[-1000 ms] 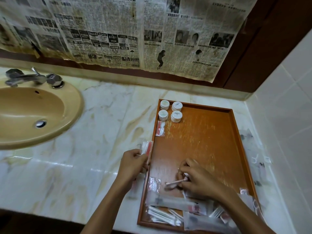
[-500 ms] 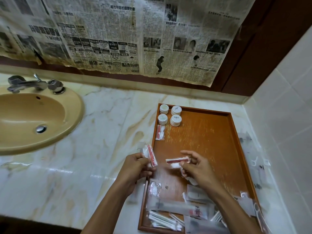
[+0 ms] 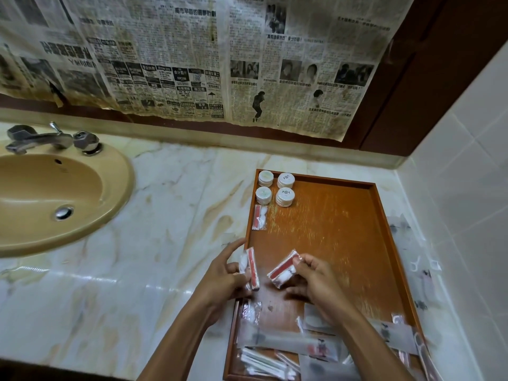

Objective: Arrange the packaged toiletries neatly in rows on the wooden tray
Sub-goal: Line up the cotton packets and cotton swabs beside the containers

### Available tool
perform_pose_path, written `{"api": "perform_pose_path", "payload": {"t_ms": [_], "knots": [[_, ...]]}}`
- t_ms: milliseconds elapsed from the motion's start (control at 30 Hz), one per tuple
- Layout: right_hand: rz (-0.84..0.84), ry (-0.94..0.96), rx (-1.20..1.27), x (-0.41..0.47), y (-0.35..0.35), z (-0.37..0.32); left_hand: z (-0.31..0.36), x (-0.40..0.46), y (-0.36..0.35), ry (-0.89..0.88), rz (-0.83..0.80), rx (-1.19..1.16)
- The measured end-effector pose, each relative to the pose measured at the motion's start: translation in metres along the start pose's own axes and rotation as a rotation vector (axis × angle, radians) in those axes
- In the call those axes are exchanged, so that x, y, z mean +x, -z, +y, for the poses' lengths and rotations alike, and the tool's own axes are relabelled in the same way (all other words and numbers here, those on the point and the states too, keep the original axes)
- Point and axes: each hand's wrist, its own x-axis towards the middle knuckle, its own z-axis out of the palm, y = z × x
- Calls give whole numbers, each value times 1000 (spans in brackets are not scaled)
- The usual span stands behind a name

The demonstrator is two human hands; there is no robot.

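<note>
Left hand (image 3: 224, 279) pinches a small clear sachet (image 3: 249, 268) with a red strip, held upright over the tray's left rim. Right hand (image 3: 313, 281) pinches a second red-and-white sachet (image 3: 283, 268), tilted, above the tray floor; the two packets are near but apart.

Wooden tray (image 3: 343, 229): worn orange-brown floor, raised dark rim. At its 11 o'clock corner, four round white soap packs (image 3: 275, 188) in a two-by-two block; just below them one placed sachet (image 3: 260, 217) against the left rim. At the 6 o'clock end, a loose heap of clear packets (image 3: 280, 350), contents blurred.

More clear packets (image 3: 420, 273) lie off the tray at 3 o'clock, against the white tiled wall (image 3: 467, 174).

Counter: glossy veined marble countertop (image 3: 137, 257). Tan oval basin (image 3: 41, 193) at 9 o'clock, chrome tap (image 3: 41, 137) behind it. Yellowed newspaper (image 3: 192, 59) covers the back wall at 12 o'clock.
</note>
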Motion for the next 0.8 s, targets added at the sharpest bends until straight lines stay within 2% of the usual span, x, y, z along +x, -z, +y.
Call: {"api": "perform_pose_path", "payload": {"t_ms": [100,500,600,700,800], "knots": [[-31,-30,-18,-6,-2,1,-6,2,-3,24,26,16],[55,14,-36,-15,16,14,-7,5,-10,50,149,-22],[90,60,-124,-13,18,15,-9,6,-8,42,224,-16],[169,124,-245,-8,22,10,-9,2,-9,-2,269,34],[221,162,-334,2,29,1,-8,0,-18,-139,326,209]]}}
